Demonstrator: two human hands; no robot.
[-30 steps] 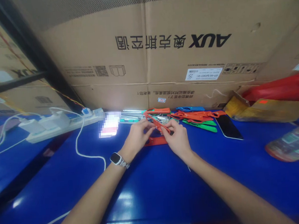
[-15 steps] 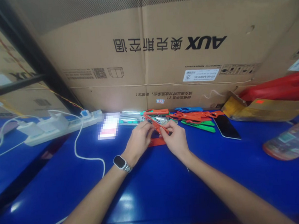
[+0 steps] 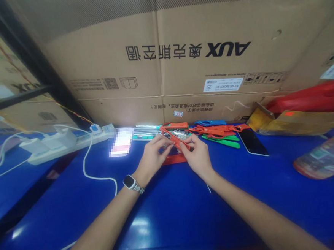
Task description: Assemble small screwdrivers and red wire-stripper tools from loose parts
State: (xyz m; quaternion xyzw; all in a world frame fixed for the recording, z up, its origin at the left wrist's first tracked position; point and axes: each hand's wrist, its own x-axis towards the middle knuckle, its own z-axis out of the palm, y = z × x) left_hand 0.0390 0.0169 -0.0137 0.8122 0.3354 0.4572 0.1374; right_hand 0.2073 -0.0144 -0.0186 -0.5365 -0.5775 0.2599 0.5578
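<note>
Both my hands meet over a long orange plastic piece [image 3: 176, 140] above the blue table [image 3: 173, 212]. My left hand [image 3: 153, 157], with a smartwatch [image 3: 130, 182] on its wrist, pinches the piece from the left with curled fingers. From the right, my right hand [image 3: 196, 156] grips the same piece with closed fingers. A flat orange part [image 3: 175, 159] lies on the table just under my hands. Behind them is a heap of orange, green and blue plastic pieces [image 3: 217, 131] and several thin metal rods [image 3: 146, 132].
A big cardboard box [image 3: 162, 64] stands as a wall behind the heap. A dark phone [image 3: 252, 142] lies right of the heap, a lit phone [image 3: 121, 142] to the left. A white power strip [image 3: 56, 142] with chargers and a cable [image 3: 98, 177] sits far left. Packets [image 3: 323, 158] lie right.
My hands have stayed on the orange piece and shifted only slightly; the view has drifted a little. Nothing was picked up or let go.
</note>
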